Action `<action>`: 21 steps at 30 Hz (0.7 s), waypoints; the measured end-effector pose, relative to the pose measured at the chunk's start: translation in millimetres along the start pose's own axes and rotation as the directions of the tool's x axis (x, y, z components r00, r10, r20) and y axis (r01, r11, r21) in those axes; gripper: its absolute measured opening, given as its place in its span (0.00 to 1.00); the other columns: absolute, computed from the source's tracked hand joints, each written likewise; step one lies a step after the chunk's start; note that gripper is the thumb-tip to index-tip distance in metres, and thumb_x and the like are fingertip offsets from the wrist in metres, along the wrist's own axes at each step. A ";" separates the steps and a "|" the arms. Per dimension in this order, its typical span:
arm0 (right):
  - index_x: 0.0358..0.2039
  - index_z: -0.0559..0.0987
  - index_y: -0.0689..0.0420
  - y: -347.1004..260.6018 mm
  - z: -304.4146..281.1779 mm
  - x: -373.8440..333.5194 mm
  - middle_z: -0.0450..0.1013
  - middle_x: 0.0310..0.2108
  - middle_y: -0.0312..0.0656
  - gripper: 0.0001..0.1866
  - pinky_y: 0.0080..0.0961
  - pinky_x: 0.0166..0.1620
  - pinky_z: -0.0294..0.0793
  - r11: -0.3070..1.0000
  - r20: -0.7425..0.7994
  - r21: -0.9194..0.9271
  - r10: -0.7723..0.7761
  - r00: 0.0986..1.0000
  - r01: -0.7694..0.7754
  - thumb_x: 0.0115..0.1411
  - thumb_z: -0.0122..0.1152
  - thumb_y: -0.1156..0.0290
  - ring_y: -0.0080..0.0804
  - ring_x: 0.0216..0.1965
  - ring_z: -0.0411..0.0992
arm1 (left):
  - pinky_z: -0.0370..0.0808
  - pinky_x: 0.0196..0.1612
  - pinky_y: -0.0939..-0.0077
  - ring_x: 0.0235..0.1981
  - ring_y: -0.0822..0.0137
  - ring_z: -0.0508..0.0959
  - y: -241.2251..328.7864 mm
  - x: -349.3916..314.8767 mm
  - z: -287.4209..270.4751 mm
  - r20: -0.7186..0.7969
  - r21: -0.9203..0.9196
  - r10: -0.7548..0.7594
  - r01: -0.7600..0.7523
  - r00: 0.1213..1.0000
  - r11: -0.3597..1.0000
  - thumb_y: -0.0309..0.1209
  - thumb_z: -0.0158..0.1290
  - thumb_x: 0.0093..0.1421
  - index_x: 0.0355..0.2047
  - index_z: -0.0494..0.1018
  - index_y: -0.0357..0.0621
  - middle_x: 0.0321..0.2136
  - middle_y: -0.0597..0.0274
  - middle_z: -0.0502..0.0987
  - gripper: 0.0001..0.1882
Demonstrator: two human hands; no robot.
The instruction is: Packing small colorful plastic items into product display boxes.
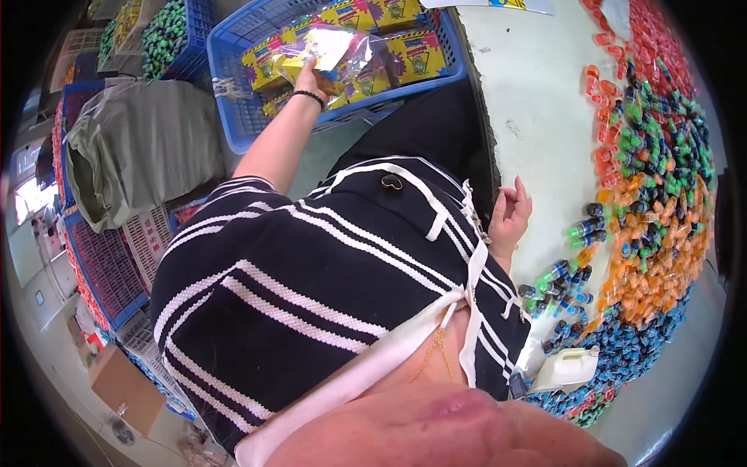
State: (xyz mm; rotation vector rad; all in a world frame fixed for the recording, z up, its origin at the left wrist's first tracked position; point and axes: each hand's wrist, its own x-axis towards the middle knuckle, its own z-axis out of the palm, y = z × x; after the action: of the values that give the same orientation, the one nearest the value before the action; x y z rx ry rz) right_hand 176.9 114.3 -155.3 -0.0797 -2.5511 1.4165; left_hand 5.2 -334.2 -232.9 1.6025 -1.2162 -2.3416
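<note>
My left hand (pixel 307 81) is closed on a clear plastic bag (pixel 362 56) over a blue plastic basket (pixel 223 117). A white sheet or label shows at the bag, and its other contents are hard to make out. Yellow and purple printed boxes (pixel 417 57) lie in the basket under and around the bag. At the edge of the white table (pixel 537 148), my right hand (pixel 510 218) has its fingers loosely bent and apart, with nothing seen in it.
Small bottles in red, green, orange (pixel 657 257) and blue are heaped along the table's right side. A white jug (pixel 566 369) stands near them. To the left are a grey-green cloth cover (pixel 156 144), stacked crates (pixel 105 268) and a cardboard box (pixel 124 389).
</note>
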 end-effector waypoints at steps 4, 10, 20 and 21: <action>0.54 0.71 0.54 -1.1 -1.0 -1.1 0.76 0.32 0.33 0.21 0.45 0.64 0.44 0.997 0.014 -0.073 -0.018 1.000 0.019 0.59 0.55 0.74 0.25 0.37 0.73 | 0.64 0.42 0.58 0.39 0.63 0.72 -6.6 -41.3 37.8 -0.016 -0.071 -0.060 0.059 0.998 0.996 0.57 0.55 0.52 0.40 0.69 0.55 0.36 0.67 0.74 0.24; 0.54 0.71 0.53 1.7 -0.2 -1.4 0.75 0.33 0.32 0.21 0.44 0.64 0.45 0.985 0.020 -0.150 -0.077 0.997 0.079 0.59 0.55 0.74 0.26 0.37 0.73 | 0.62 0.44 0.55 0.41 0.61 0.72 -11.8 -40.9 29.7 -0.057 -0.073 -0.140 0.136 0.989 0.988 0.56 0.55 0.52 0.41 0.68 0.57 0.38 0.68 0.74 0.24; 0.53 0.72 0.53 -4.6 2.6 1.5 0.74 0.32 0.32 0.21 0.42 0.64 0.47 0.972 0.027 -0.204 -0.115 0.993 0.118 0.57 0.56 0.75 0.27 0.36 0.72 | 0.61 0.43 0.56 0.43 0.61 0.72 -33.6 17.6 41.8 -0.204 -0.152 -0.220 0.191 0.954 0.970 0.58 0.54 0.52 0.42 0.68 0.57 0.42 0.68 0.73 0.25; 0.53 0.72 0.53 -6.0 1.3 -0.1 0.74 0.32 0.32 0.21 0.42 0.64 0.47 0.971 0.026 -0.210 -0.112 0.993 0.115 0.57 0.56 0.75 0.27 0.36 0.72 | 0.61 0.43 0.57 0.43 0.61 0.72 -39.5 28.1 41.7 -0.216 -0.153 -0.230 0.200 0.949 0.968 0.57 0.54 0.52 0.42 0.68 0.57 0.43 0.68 0.73 0.24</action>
State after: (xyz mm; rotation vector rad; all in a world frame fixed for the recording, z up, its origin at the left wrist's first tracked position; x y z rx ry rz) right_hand 177.0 110.0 -150.8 0.0415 -2.6622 1.1066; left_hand -27.0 -295.9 -272.8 1.9839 -0.8633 -2.2117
